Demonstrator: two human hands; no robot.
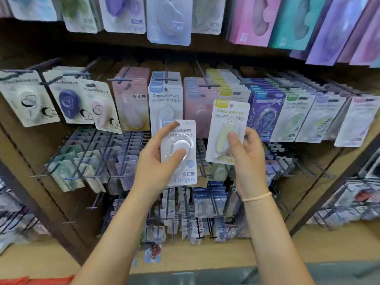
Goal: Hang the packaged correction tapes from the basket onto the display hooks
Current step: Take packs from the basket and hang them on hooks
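Holding two packets before well-stocked display hooks [166, 79], the left hand [156, 161] grips a blue correction tape [181, 153]; the right hand [246, 159] pinches a yellow one [226, 130]. Neither hangs yet.

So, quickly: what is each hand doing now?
Left hand: holds the blue-labelled package.
Right hand: holds the yellow-labelled package.

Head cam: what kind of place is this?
Most likely a stationery shop aisle: wire display hooks packed with carded correction tapes on wooden shelving, and each hand holds one pack for hanging.
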